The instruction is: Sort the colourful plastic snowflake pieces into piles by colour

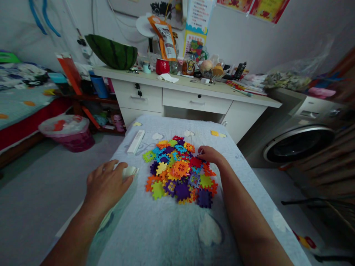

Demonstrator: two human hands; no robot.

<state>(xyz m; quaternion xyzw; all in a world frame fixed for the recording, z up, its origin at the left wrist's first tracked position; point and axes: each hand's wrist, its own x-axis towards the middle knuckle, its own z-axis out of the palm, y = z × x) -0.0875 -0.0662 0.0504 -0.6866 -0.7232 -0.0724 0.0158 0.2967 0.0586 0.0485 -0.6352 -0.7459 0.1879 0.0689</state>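
Observation:
A heap of interlocking plastic tiles (182, 191) in purple, orange, yellow, green, blue and red lies on the cloth-covered table (166, 232). At its right edge, near a red tile (195, 162), my right hand (212, 154) has its fingers bent together; what is between the fingertips is too small to make out. Left of the heap, my left hand (107, 183) hovers with thumb and fingers apart, holding nothing visible. Just beyond its thumb is a pale folded item (129, 171), partly hidden by the hand. A long white box (135, 142) lies farther back.
Behind the table stands a white desk (194, 101) bearing a cut watermelon (113, 53), a red pot (162, 66) and jars. A washing machine (299, 129) is at right. A lined pink bin (69, 138) stands on the floor at left, near a bed (24, 103).

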